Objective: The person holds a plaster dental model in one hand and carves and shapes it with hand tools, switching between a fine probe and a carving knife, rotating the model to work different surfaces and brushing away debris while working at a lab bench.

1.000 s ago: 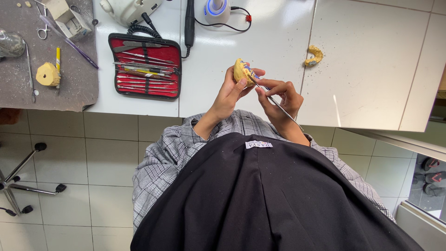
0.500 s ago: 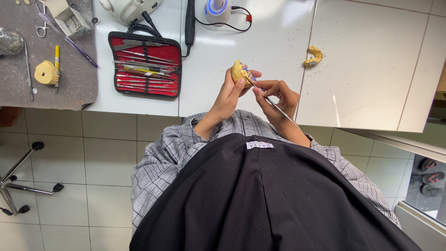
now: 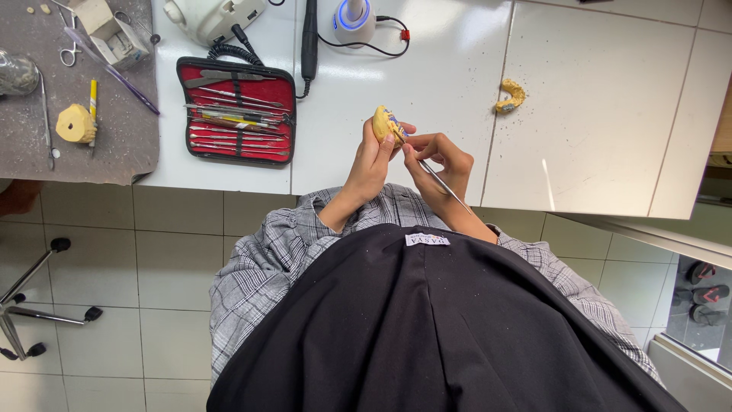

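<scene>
My left hand [image 3: 370,164] holds a yellow dental cast [image 3: 383,124] upright above the white bench top [image 3: 442,84]. My right hand [image 3: 441,162] grips a thin metal hand tool [image 3: 442,183] like a pen, its tip touching the cast's blue-marked face. Both hands are close together near the bench's front edge. A black apron and grey checked sleeves fill the lower view.
An open red tool case [image 3: 236,113] with several metal instruments lies to the left. A second yellow cast [image 3: 509,95] rests at the right. On a grey mat [image 3: 114,145] lie a yellow block [image 3: 75,123], scissors and probes. A white machine [image 3: 213,17], a black handpiece [image 3: 309,42] and a stool base [image 3: 30,305] are also in view.
The hands stay together on the cast with only slight shifts. The view has drifted a little.
</scene>
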`<act>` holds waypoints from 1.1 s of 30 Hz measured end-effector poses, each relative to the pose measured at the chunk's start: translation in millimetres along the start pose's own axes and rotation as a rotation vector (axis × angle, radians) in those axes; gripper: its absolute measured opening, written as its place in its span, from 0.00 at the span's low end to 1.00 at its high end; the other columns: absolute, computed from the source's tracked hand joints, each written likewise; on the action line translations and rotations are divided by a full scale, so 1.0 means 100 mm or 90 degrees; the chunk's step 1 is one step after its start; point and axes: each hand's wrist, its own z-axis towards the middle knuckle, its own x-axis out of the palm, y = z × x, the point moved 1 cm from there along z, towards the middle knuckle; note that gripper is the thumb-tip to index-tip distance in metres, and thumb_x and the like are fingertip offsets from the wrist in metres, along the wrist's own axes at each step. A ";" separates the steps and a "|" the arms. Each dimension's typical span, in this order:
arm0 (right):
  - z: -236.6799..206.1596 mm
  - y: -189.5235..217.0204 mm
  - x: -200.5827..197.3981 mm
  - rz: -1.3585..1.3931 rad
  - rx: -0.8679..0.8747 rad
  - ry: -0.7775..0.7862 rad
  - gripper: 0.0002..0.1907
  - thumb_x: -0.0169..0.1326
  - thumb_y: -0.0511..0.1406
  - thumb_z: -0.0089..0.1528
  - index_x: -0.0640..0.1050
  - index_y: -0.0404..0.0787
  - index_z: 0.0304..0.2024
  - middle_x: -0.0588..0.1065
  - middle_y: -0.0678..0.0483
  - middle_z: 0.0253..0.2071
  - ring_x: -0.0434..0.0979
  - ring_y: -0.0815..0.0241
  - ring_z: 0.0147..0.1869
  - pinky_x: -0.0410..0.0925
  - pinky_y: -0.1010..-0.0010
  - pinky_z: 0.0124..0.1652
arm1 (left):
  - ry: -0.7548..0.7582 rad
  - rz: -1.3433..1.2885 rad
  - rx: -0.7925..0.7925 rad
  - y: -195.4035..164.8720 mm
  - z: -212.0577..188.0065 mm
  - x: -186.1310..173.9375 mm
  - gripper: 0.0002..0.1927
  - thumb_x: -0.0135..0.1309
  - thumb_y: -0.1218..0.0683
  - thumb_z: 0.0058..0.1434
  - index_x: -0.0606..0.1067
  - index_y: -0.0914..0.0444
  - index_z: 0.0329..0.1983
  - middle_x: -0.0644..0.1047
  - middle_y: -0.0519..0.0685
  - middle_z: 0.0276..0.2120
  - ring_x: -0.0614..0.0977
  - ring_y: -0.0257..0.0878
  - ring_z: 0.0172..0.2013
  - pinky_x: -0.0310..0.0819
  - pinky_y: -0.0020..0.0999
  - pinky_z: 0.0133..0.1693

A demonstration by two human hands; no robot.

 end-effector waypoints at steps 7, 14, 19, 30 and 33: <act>-0.06 -0.04 0.09 -0.152 -0.162 -0.050 0.14 0.65 0.24 0.59 0.72 0.35 0.26 0.82 0.46 0.40 0.85 0.58 0.39 0.75 0.71 0.35 | -0.012 0.040 0.009 0.05 0.00 0.00 0.17 0.33 0.53 0.79 0.56 0.67 0.65 0.75 0.57 0.58 0.79 0.41 0.57 0.77 0.37 0.57; -0.10 -0.15 0.05 0.072 -0.004 -0.065 0.13 0.60 0.25 0.67 0.67 0.34 0.36 0.81 0.42 0.45 0.84 0.60 0.46 0.78 0.71 0.44 | 0.018 -0.032 0.027 -0.04 0.03 0.02 0.20 0.34 0.52 0.80 0.55 0.68 0.68 0.74 0.57 0.60 0.79 0.41 0.58 0.75 0.38 0.62; -0.05 -0.18 -0.05 0.186 0.076 -0.041 0.14 0.58 0.25 0.68 0.64 0.34 0.37 0.80 0.39 0.45 0.85 0.59 0.48 0.80 0.73 0.47 | 0.046 -0.075 0.008 -0.16 0.04 0.01 0.22 0.33 0.51 0.80 0.55 0.69 0.70 0.73 0.57 0.61 0.79 0.42 0.60 0.74 0.39 0.65; 0.00 -0.01 -0.02 -0.007 -0.084 -0.015 0.14 0.62 0.22 0.63 0.69 0.32 0.32 0.80 0.40 0.45 0.85 0.57 0.48 0.81 0.70 0.46 | 0.015 -0.027 0.021 -0.24 0.06 0.02 0.20 0.37 0.52 0.79 0.57 0.69 0.67 0.76 0.58 0.59 0.80 0.42 0.59 0.78 0.37 0.61; -0.01 0.00 0.03 -0.100 -0.181 -0.036 0.14 0.64 0.22 0.61 0.70 0.34 0.30 0.81 0.41 0.45 0.86 0.54 0.47 0.81 0.69 0.45 | -0.012 0.005 0.037 -0.22 0.04 0.05 0.20 0.39 0.52 0.79 0.58 0.70 0.66 0.77 0.58 0.58 0.80 0.42 0.58 0.78 0.36 0.60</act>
